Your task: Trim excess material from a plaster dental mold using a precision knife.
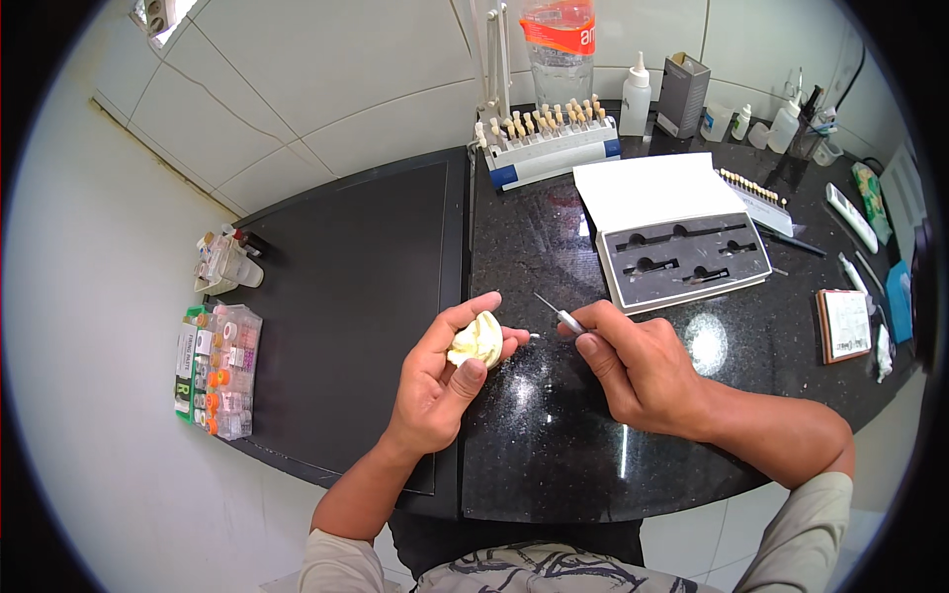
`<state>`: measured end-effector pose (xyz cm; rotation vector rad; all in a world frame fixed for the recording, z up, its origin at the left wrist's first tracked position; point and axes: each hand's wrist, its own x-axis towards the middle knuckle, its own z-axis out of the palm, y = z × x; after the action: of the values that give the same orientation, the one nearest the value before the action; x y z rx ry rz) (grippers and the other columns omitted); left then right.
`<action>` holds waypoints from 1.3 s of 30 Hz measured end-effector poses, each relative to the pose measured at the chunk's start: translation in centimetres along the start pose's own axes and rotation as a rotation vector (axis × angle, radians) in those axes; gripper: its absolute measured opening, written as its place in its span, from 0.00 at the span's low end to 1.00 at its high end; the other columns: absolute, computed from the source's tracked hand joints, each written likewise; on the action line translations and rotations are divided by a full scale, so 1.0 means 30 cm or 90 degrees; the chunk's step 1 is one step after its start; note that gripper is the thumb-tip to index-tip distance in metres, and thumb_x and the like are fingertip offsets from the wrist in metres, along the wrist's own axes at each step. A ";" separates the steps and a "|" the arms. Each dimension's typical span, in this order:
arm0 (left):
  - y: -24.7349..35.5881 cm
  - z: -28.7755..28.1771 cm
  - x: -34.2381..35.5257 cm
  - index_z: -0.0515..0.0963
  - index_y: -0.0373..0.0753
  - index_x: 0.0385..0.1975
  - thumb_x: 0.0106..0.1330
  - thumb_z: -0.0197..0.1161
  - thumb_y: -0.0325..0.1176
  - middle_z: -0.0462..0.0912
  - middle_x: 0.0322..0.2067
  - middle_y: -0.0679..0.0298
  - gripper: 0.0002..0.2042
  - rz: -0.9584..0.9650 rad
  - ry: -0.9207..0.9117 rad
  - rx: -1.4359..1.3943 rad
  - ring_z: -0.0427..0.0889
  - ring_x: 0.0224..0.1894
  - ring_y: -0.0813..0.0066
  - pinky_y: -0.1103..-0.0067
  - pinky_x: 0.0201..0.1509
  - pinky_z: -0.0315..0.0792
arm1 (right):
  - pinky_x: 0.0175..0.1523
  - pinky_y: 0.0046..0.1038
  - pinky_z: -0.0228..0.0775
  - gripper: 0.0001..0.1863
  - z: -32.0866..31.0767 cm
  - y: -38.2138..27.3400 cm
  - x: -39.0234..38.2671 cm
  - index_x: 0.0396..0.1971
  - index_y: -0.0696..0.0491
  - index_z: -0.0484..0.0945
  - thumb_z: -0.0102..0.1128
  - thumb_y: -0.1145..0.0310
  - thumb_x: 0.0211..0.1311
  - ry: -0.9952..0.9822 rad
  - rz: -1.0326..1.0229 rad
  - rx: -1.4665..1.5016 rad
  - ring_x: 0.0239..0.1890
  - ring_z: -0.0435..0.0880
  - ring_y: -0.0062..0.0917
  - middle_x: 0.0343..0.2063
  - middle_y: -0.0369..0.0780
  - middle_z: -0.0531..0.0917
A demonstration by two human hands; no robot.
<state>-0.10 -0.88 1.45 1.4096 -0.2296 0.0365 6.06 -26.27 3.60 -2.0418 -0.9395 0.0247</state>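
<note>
A small pale-yellow plaster dental model (476,341) rests in my left hand (435,371), held between the thumb and fingers. My right hand (633,366) pinches a slim tool (570,321) with a light grey handle and a thin dark metal shaft. Its tip points up and left toward the model, apart from it by a short gap. Exactly what kind of tip it has is too small to tell. White crumbs and dust lie on the black speckled counter (554,455) beneath the hands.
An open white case (682,262) with a grey foam insert lies beyond my right hand. Behind it stand a tooth shade guide rack (554,153), a clear bottle (563,59) and small white bottles. A notepad (847,324) lies at right; boxed vials (229,371) stand far left.
</note>
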 end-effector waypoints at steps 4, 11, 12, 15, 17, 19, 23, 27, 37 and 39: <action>-0.028 -0.030 0.000 0.64 0.28 0.72 0.80 0.65 0.40 0.83 0.56 0.48 0.30 0.042 -0.035 0.030 0.87 0.59 0.66 0.73 0.70 0.79 | 0.21 0.36 0.66 0.06 -0.005 -0.014 -0.001 0.48 0.57 0.75 0.56 0.71 0.82 0.001 0.006 0.078 0.14 0.81 0.32 0.15 0.39 0.78; -0.020 0.010 -0.014 0.63 0.37 0.63 0.71 0.71 0.19 0.83 0.53 0.51 0.27 0.081 -0.004 0.017 0.88 0.56 0.66 0.74 0.59 0.86 | 0.21 0.37 0.66 0.06 0.022 -0.060 -0.029 0.46 0.57 0.75 0.55 0.70 0.82 -0.060 -0.005 0.163 0.13 0.81 0.36 0.14 0.41 0.77; -0.021 0.013 -0.016 0.63 0.37 0.63 0.71 0.71 0.19 0.83 0.53 0.51 0.27 0.081 -0.003 0.016 0.88 0.56 0.66 0.74 0.59 0.86 | 0.20 0.38 0.66 0.06 0.029 -0.056 -0.033 0.45 0.57 0.75 0.55 0.70 0.82 -0.076 -0.016 0.144 0.13 0.81 0.37 0.14 0.41 0.77; -0.021 0.030 -0.024 0.58 0.40 0.61 0.71 0.70 0.18 0.82 0.52 0.51 0.28 0.058 -0.062 -0.017 0.88 0.55 0.68 0.74 0.58 0.86 | 0.20 0.35 0.67 0.06 0.039 -0.053 -0.033 0.45 0.57 0.76 0.55 0.70 0.82 -0.082 -0.026 0.133 0.13 0.81 0.33 0.14 0.39 0.76; -0.043 0.016 -0.035 0.59 0.39 0.62 0.72 0.71 0.19 0.82 0.51 0.53 0.28 0.059 -0.070 0.000 0.87 0.53 0.71 0.75 0.56 0.85 | 0.21 0.33 0.68 0.06 0.039 -0.056 -0.031 0.46 0.58 0.78 0.54 0.71 0.82 -0.099 -0.027 0.124 0.14 0.81 0.29 0.14 0.37 0.76; -0.042 0.014 -0.038 0.59 0.38 0.64 0.72 0.71 0.21 0.82 0.51 0.54 0.29 0.057 -0.079 0.015 0.86 0.51 0.74 0.77 0.54 0.84 | 0.20 0.35 0.68 0.06 0.039 -0.054 -0.028 0.45 0.57 0.77 0.54 0.71 0.81 -0.118 -0.029 0.095 0.13 0.81 0.32 0.15 0.39 0.77; -0.019 0.018 -0.038 0.63 0.34 0.68 0.78 0.67 0.33 0.81 0.49 0.59 0.25 0.029 -0.080 0.061 0.82 0.45 0.79 0.81 0.49 0.81 | 0.20 0.36 0.67 0.05 0.048 -0.053 -0.029 0.44 0.57 0.78 0.56 0.72 0.80 -0.110 -0.052 0.062 0.13 0.81 0.33 0.14 0.40 0.77; -0.016 0.013 -0.036 0.66 0.33 0.64 0.84 0.56 0.43 0.81 0.49 0.56 0.21 0.029 -0.093 0.111 0.83 0.42 0.79 0.83 0.44 0.80 | 0.19 0.35 0.67 0.04 0.054 -0.054 -0.030 0.42 0.57 0.78 0.59 0.73 0.79 -0.095 -0.034 0.058 0.12 0.81 0.34 0.14 0.40 0.77; -0.011 0.010 -0.035 0.66 0.32 0.61 0.85 0.55 0.44 0.81 0.49 0.54 0.20 0.032 -0.109 0.114 0.85 0.41 0.78 0.82 0.41 0.82 | 0.17 0.32 0.65 0.08 0.066 -0.052 -0.027 0.39 0.53 0.77 0.62 0.66 0.79 -0.068 -0.061 0.031 0.11 0.81 0.34 0.12 0.40 0.80; -0.011 0.009 -0.034 0.66 0.32 0.61 0.85 0.55 0.44 0.81 0.49 0.54 0.21 0.027 -0.111 0.114 0.85 0.42 0.78 0.82 0.40 0.82 | 0.17 0.32 0.65 0.08 0.065 -0.053 -0.027 0.39 0.53 0.77 0.62 0.66 0.79 -0.067 -0.063 0.027 0.11 0.82 0.34 0.12 0.40 0.80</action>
<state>-1.08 -1.10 0.97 1.5883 -0.4097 -0.0317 3.84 -24.87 3.25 -1.9676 -1.0961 0.0991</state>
